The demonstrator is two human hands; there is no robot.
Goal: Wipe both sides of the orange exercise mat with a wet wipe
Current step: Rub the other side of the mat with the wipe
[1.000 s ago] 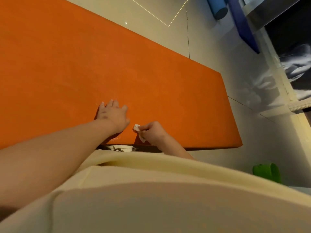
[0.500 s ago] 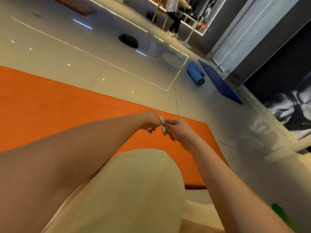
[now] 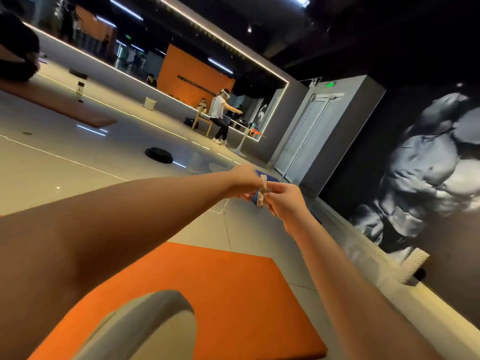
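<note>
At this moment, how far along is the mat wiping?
Done: nothing confirmable; the orange mat lies flat on the floor with no visible wet marks. In hand: the left hand and right hand are raised clear of the mat, both pinching the crumpled wet wipe between them. Left: the wipe is off the mat, and the hidden underside probably needs wiping after a flip.

On my feed I see a pale glossy floor (image 3: 78, 162) running far to a long mirrored wall (image 3: 181, 63) edged by a light strip (image 3: 220, 39), a black weight plate (image 3: 159, 155) lying mid-floor, a person (image 3: 218, 107) seated far off, grey doors (image 3: 306, 136) under a green sign (image 3: 330, 84), and a monochrome mural (image 3: 428, 165) on the dark right wall.
</note>
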